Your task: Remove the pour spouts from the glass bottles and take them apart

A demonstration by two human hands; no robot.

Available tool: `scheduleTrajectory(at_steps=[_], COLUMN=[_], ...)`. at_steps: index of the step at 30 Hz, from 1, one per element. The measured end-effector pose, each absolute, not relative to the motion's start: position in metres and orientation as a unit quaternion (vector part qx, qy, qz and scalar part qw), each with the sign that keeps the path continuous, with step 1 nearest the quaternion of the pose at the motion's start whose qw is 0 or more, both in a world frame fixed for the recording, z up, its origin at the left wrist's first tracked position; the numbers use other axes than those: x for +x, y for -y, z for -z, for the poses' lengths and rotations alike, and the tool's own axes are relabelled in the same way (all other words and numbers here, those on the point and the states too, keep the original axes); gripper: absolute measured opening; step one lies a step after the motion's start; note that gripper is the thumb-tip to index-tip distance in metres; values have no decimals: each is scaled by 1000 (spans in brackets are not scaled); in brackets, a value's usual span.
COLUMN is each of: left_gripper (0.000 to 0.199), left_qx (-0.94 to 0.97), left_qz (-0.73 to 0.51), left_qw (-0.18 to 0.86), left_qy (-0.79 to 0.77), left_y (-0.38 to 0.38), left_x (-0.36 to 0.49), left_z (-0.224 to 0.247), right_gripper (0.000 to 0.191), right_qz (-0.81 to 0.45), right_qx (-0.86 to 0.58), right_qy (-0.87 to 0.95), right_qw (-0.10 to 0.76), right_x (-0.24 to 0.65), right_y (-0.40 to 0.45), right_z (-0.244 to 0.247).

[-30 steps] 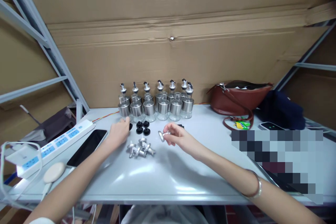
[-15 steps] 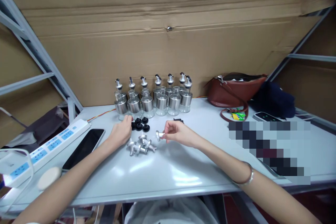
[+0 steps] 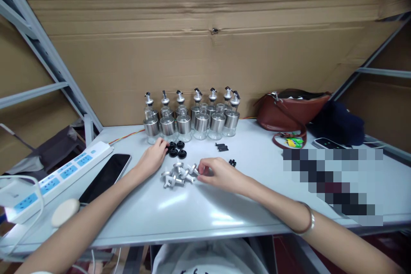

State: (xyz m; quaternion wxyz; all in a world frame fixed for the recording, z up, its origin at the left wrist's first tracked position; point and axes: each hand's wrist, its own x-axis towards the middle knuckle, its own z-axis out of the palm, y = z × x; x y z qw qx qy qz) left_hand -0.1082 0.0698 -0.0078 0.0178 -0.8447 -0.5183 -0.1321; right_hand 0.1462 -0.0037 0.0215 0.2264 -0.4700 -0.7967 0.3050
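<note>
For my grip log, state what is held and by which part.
The right hand's fingertips are at the stem end of a silver spout piece; the left hand's are at a black stopper. Whether either is gripped cannot be told.

And on the grey table, bottles were ranged beyond left hand and right hand, black caps clustered by the left, metal spouts heaped between; a phone was laid outside the left, a brown bag outside the right.
</note>
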Motion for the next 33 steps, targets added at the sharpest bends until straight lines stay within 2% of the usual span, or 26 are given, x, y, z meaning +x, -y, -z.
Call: scheduleTrajectory(at_steps=[4, 11, 14, 18, 23, 29, 33], left_gripper=[29, 29, 29, 27, 29, 37, 40], left_qx=[-855, -863, -859, -849, -837, -836, -877], left_qz=[154, 170, 172, 176, 211, 297, 318], left_qw=[-2, -10, -9, -1, 10, -3, -15], left_qy=[496, 476, 482, 499, 504, 462, 360], left_y=[-73, -77, -77, -75, -67, -35, -11], left_x=[-111, -115, -113, -110, -104, -86, -70], left_z=[7, 7, 9, 9, 3, -8, -9], right_gripper=[9, 19, 33, 42, 38, 39, 39], right_qz=[-278, -131, -72, -69, -89, -31, 29], right_qx=[-459, -498, -525, -545, -560, -559, -505], right_qy=[789, 629, 539, 504, 520, 496, 500], right_qw=[301, 582, 655, 667, 639, 663, 703], right_x=[150, 188, 216, 238, 237, 232, 223], right_y=[-7, -64, -100, -143, -164, -141, -101], right_z=[-35, -53, -51, -45, -36, -39, -57])
